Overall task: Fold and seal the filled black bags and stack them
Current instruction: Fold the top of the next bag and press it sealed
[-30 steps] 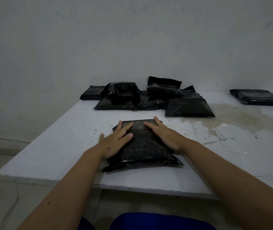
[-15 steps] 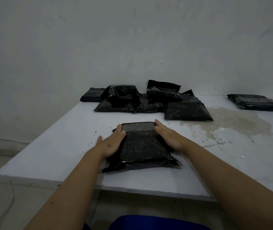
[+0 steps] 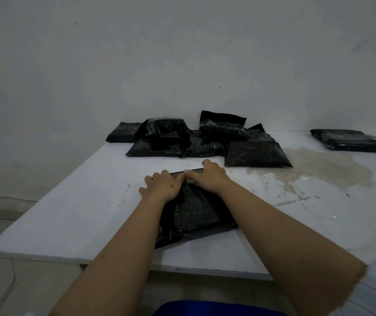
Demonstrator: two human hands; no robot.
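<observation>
- Both your hands have slid from the sides of the near bag (image 3: 191, 213) up to its far edge, and they now meet there, almost touching at the fingertips.
- Your left hand (image 3: 163, 185) has its fingers curled over the bag's far-left top edge, and your right hand (image 3: 207, 177) curls over the far-right part; both look to be pinching or pressing the flap, though the fingertips are hidden behind the knuckles, so how tight the hold is I cannot tell.
- That bag lies flat on the white table (image 3: 86, 201), close to the table's front edge and right before you, under your forearms.
- My read: you're on the fold-and-seal step, rolling the open end down.
- Expect it to handle soft and slumpy: glossy thin plastic, slippery, filled with something loose that will shift. It looks fairly heavy for its size.
- Take hold along the flap with both hands spread, and keep the fold even; for lifting, I'd support it underneath, not by one corner.
- Farther back from the near bag, by the wall, sits the pile of black bags (image 3: 196, 140), some overlapping.
- To the right of that pile, well apart, a stack of two bags (image 3: 349, 140) rests near the table's far right.
- Between them spreads a brownish stain (image 3: 324, 169).
</observation>
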